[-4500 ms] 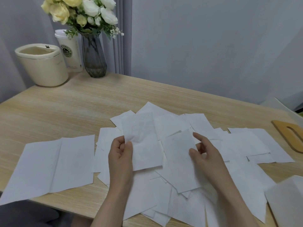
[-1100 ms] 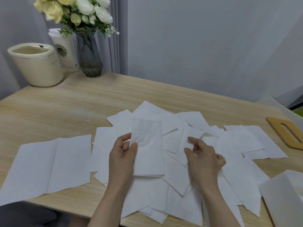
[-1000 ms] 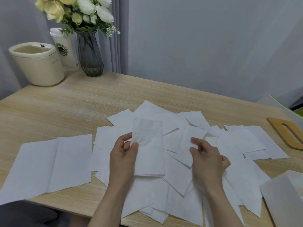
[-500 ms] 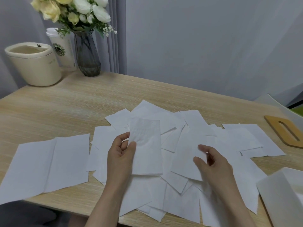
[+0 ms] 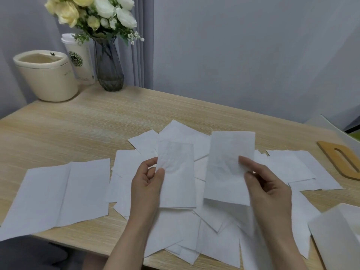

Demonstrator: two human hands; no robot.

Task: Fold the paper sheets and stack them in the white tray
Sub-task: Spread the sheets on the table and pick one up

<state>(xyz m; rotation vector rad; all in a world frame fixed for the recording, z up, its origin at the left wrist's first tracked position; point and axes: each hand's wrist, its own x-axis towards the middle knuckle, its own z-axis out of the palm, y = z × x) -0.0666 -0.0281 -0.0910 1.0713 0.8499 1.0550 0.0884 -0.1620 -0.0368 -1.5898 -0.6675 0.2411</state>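
Paper, thin and white, is hanging from both hands at frame centre: the left hand point(image 5: 147, 184) is pinching one folded sheet point(image 5: 176, 178) by its left edge, the right hand point(image 5: 266, 185) pinching a second folded sheet point(image 5: 228, 168) by its right edge. Both are standing long-axis upright over the loose sheets point(image 5: 288, 166). Lower right, nearer the right hand, the white tray point(image 5: 331, 238) is waiting.

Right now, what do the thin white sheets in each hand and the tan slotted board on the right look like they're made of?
The thin white sheets, one in the left hand and one in the right hand, look like soft embossed tissue paper: matte, slightly translucent. The tan slotted board looks like smooth bamboo or wood.
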